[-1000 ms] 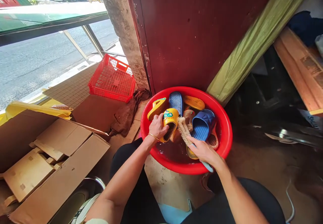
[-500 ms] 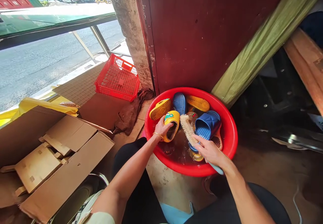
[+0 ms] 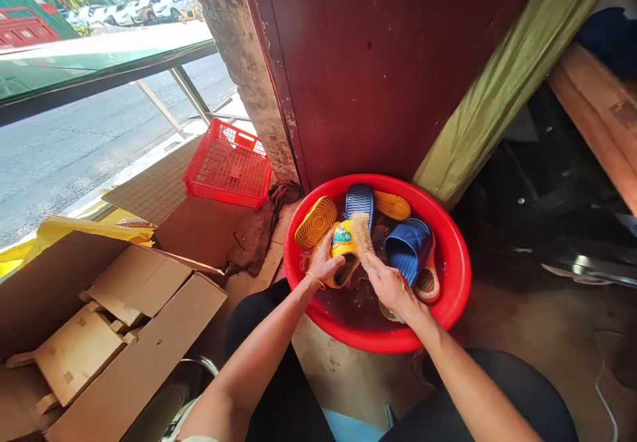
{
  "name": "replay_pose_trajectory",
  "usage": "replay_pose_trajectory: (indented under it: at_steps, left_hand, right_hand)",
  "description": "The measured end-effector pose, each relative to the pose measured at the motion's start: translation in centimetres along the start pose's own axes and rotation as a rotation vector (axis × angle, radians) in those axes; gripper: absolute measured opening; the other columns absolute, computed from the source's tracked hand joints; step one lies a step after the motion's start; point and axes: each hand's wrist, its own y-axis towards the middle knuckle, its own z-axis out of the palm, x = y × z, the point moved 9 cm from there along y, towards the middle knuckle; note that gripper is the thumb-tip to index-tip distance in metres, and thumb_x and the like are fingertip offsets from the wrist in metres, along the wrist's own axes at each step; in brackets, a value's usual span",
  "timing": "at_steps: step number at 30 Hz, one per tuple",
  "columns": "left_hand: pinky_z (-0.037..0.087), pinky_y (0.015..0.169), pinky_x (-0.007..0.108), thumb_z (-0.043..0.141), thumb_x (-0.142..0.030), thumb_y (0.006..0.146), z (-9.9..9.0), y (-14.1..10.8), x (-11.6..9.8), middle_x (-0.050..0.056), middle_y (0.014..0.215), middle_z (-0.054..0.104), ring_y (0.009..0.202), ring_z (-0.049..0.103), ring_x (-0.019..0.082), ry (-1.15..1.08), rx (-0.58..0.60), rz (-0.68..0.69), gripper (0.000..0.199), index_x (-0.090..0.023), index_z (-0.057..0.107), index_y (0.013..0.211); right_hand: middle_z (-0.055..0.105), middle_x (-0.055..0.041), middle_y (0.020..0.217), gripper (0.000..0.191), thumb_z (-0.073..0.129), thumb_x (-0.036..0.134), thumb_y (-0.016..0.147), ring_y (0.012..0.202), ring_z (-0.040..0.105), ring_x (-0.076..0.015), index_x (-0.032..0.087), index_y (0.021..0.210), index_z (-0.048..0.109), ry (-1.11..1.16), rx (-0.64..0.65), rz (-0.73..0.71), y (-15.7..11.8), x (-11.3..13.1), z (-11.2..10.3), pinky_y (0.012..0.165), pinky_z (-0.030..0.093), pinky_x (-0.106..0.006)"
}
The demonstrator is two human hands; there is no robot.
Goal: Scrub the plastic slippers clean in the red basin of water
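Note:
My left hand [image 3: 326, 261] grips a yellow child's slipper [image 3: 343, 241] with a green cartoon print, holding it low in a red plastic basin [image 3: 450, 296]. My right hand [image 3: 391, 289] is closed around a scrubbing brush, and its pale bristles [image 3: 362, 239] press against the slipper's side. Brown water [image 3: 348, 309] fills the basin bottom. Around the hands lie a blue slipper [image 3: 408, 249], a blue sole [image 3: 360, 204], a yellow sole [image 3: 316, 223], an orange sole [image 3: 392, 205] and a tan slipper [image 3: 428, 283]. The brush handle is hidden by my right hand.
A dark red metal panel [image 3: 378, 64] rises behind the basin, next to a concrete pillar [image 3: 239, 50]. A red plastic crate [image 3: 229, 166] and a brown cloth [image 3: 253, 236] lie to the left. An open cardboard box [image 3: 124, 322] stands at lower left.
The brush has swung from the slipper's right toward it, and its bristles now touch it. My left hand has turned the yellow slipper. The view has shifted slightly.

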Motion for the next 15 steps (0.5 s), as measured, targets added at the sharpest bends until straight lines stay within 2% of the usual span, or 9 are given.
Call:
replay_pose_trajectory:
  at_steps: [2, 6, 8, 11, 13, 15]
  left_hand:
    - [0.039, 0.112, 0.044, 0.066, -0.013, 0.060, 0.1, 0.2, -0.3, 0.006, 0.138, 0.059, 0.126, 0.053, 0.030, -0.092, 0.014, -0.006, 0.089, -0.020, 0.045, 0.146]
    - [0.047, 0.104, 0.042, 0.069, -0.013, 0.060, 0.2, 0.1, 0.1, 0.006, 0.125, 0.067, 0.115, 0.061, 0.028, -0.275, -0.009, -0.115, 0.086, -0.021, 0.049, 0.142]
    - [0.051, 0.098, 0.042, 0.073, -0.017, 0.061, -0.1, 0.1, 0.8, 0.006, 0.119, 0.069, 0.108, 0.064, 0.027, -0.328, -0.081, -0.194, 0.081, -0.021, 0.052, 0.139]
    - [0.052, 0.095, 0.042, 0.079, -0.025, 0.063, -0.8, 0.6, 1.5, 0.009, 0.115, 0.070, 0.104, 0.066, 0.027, -0.368, -0.200, -0.250, 0.075, -0.019, 0.055, 0.134]
    - [0.052, 0.095, 0.041, 0.082, -0.032, 0.065, -1.3, 1.2, 1.5, 0.010, 0.116, 0.069, 0.104, 0.066, 0.026, -0.377, -0.258, -0.229, 0.071, -0.018, 0.057, 0.131]
    - [0.052, 0.095, 0.039, 0.081, -0.039, 0.069, -1.4, 1.8, 1.4, 0.011, 0.117, 0.069, 0.105, 0.066, 0.026, -0.372, -0.283, -0.188, 0.066, -0.017, 0.059, 0.128]
  right_hand:
    - [0.075, -0.0078, 0.116, 0.055, 0.041, 0.027, 0.098, 0.099, 0.073, -0.0219, 0.028, 0.153, 0.041, -0.021, 0.016, -0.042, -0.5, 0.5, 0.3, 0.084, 0.054, -0.029]
    - [0.076, -0.0092, 0.113, 0.053, 0.039, 0.025, 0.098, 0.097, 0.074, -0.0230, 0.024, 0.151, 0.044, -0.024, -0.013, 0.114, -0.3, -2.4, -0.6, 0.087, 0.054, -0.031]
    - [0.071, -0.0102, 0.124, 0.052, 0.039, 0.026, 0.098, 0.108, 0.070, -0.0232, 0.021, 0.149, 0.048, 0.042, -0.077, 0.115, -0.2, -3.1, -1.7, 0.093, 0.053, -0.031]
    - [0.061, -0.0087, 0.141, 0.052, 0.041, 0.028, 0.097, 0.125, 0.060, -0.0218, 0.020, 0.147, 0.049, 0.152, -0.179, 0.010, -1.4, -1.7, -3.0, 0.101, 0.049, -0.030]
    - [0.062, -0.0074, 0.140, 0.052, 0.042, 0.029, 0.096, 0.124, 0.061, -0.0217, 0.023, 0.148, 0.048, 0.170, -0.136, -0.039, -3.0, -0.2, -2.8, 0.099, 0.049, -0.029]
    - [0.071, -0.0062, 0.125, 0.054, 0.045, 0.028, 0.095, 0.109, 0.069, -0.0225, 0.028, 0.149, 0.048, 0.140, 0.026, -0.042, -4.5, 1.2, -1.4, 0.090, 0.053, -0.029]
